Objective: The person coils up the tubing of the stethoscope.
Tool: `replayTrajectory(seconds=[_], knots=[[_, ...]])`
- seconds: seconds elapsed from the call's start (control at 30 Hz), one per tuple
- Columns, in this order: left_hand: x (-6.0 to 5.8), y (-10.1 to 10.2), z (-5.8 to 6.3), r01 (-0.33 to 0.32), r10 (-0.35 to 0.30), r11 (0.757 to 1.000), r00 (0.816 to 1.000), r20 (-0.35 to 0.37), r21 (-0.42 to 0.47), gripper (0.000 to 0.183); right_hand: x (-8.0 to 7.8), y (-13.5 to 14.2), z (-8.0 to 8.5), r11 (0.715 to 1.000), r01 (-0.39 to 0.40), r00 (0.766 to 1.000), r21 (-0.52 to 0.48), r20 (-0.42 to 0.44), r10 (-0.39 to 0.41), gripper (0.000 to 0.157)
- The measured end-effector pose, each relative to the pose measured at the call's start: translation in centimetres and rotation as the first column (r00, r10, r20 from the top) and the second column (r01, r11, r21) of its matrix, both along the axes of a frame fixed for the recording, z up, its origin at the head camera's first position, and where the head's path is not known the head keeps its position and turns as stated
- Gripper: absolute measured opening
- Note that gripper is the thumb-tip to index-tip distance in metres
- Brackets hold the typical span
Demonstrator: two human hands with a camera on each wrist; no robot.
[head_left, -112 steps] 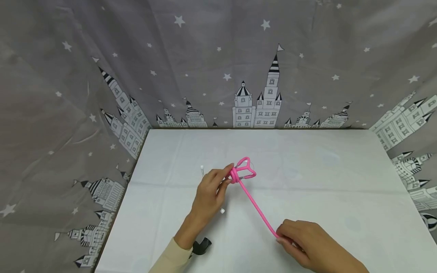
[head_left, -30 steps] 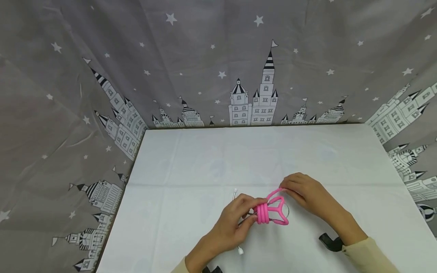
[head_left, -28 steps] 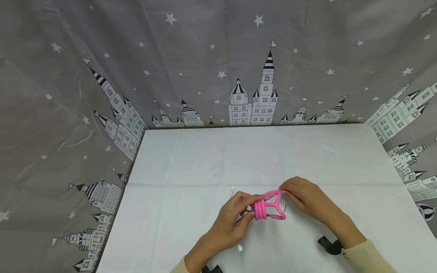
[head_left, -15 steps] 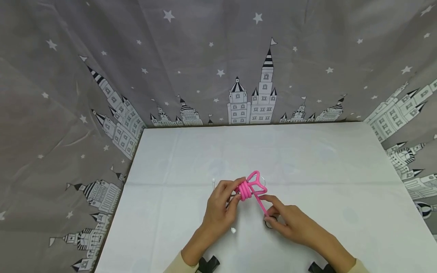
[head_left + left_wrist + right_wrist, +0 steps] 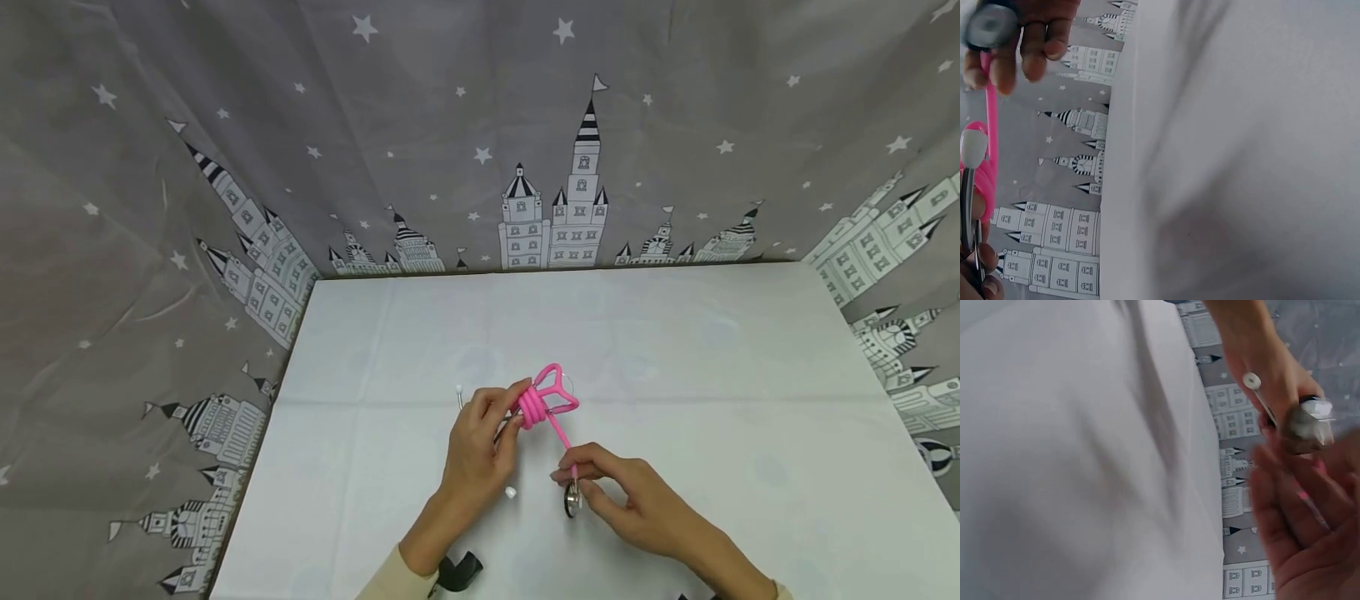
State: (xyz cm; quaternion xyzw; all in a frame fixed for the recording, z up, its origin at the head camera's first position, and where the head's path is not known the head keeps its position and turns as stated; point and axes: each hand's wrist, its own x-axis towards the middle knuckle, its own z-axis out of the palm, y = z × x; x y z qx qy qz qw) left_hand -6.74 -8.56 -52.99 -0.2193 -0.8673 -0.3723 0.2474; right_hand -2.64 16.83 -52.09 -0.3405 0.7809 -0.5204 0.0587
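A pink stethoscope [image 5: 533, 406] is held up over the middle of the table, its tubing wound in several turns round its own metal ear tubes. My left hand [image 5: 476, 450] grips the ear tubes right beside the coil, thumb and fingers on either side. White ear tips [image 5: 511, 492] stick out past that hand; one ear tip [image 5: 972, 149] looms large in the left wrist view. The forked pink loop points away to the right. With my right hand [image 5: 630, 500] I pinch the short free tubing just above the round metal chest piece [image 5: 573, 501], which hangs below the fingers.
A white-covered table [image 5: 712, 350] lies under both hands. Grey fabric [image 5: 420, 108] printed with castles and stars rises behind it and at both sides. A black wrist mount [image 5: 460, 572] sits at the left sleeve.
More tubing has been wound round the ear tubes, and the free end is shorter. My right hand went up behind the bundle, then came down in front of it. The chest piece now shows.
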Motion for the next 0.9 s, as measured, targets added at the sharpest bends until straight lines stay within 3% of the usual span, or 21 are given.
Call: replayTrajectory(seconds=[0.2,0.33,0.43,0.67,0.8,0.9], knots=[[-0.3,0.3,-0.2,-0.010,0.010,1.000,1.000,-0.028,-0.006,0.054,0.0,-0.6,-0.2,0.992,0.013,0.991,-0.123,-0.127,-0.029,0.046],[-0.2,0.6,-0.2,-0.013,0.012,1.000,0.999,-0.032,-0.019,0.053,0.1,-1.2,-0.6,0.975,0.108,0.968,-0.196,-0.203,-0.148,0.047],[-0.1,0.7,-0.3,-0.024,0.023,1.000,0.999,-0.025,-0.020,0.052,0.2,-1.6,-1.0,0.942,0.193,0.947,-0.273,-0.200,-0.251,0.051],[0.2,0.9,-0.8,-0.039,0.037,0.998,0.998,-0.045,-0.046,0.050,0.6,-2.6,-1.9,0.874,0.261,0.961,-0.410,0.021,-0.277,0.037],[0.2,1.2,-1.0,-0.034,0.028,0.997,0.995,-0.097,-0.067,0.047,0.9,-3.1,-2.3,0.807,0.344,0.938,-0.479,0.146,-0.313,0.026],[0.0,1.5,-1.0,-0.034,0.024,0.996,0.993,-0.119,-0.079,0.046,1.0,-3.4,-2.3,0.776,0.428,0.903,-0.463,0.268,-0.337,0.020]])
